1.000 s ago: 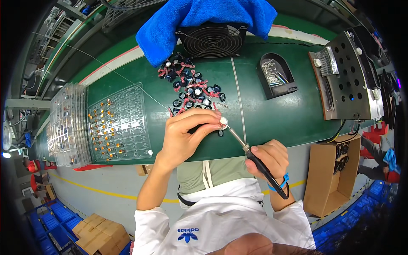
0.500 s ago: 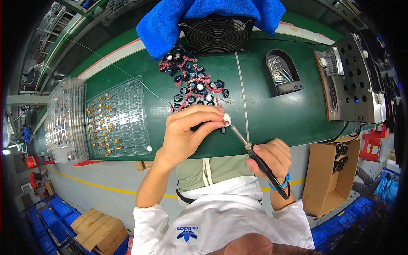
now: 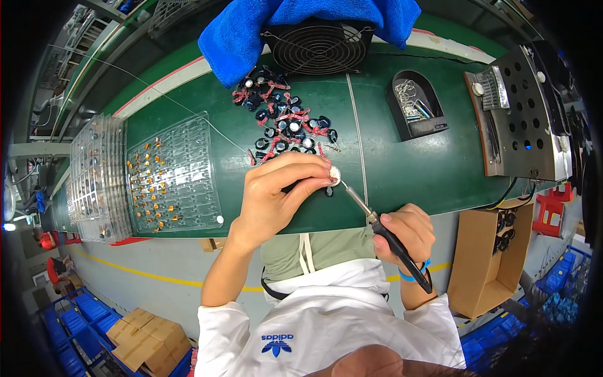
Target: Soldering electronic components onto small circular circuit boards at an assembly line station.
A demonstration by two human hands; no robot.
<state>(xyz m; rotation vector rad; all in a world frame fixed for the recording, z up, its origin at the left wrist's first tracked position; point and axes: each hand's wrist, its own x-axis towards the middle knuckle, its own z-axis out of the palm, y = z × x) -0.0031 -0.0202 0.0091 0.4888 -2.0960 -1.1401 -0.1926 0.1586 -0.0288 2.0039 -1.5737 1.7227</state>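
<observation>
Metal-tipped soldering iron (image 3: 389, 232) in right hand's (image 3: 407, 231) grip touches round disc (image 3: 335, 173) pinched by left hand (image 3: 276, 198).

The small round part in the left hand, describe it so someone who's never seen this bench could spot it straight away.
Start at the green bench and find the left hand at its near edge. The small round part is pinched at its fingertips, with the soldering iron tip against it. Unlike the pile of dark parts behind, it is pale and held off the bench.

Left hand (image 3: 276, 198) raised, fingertips pinched together, right hand (image 3: 408, 232) fisted, both forearms bent inward
</observation>
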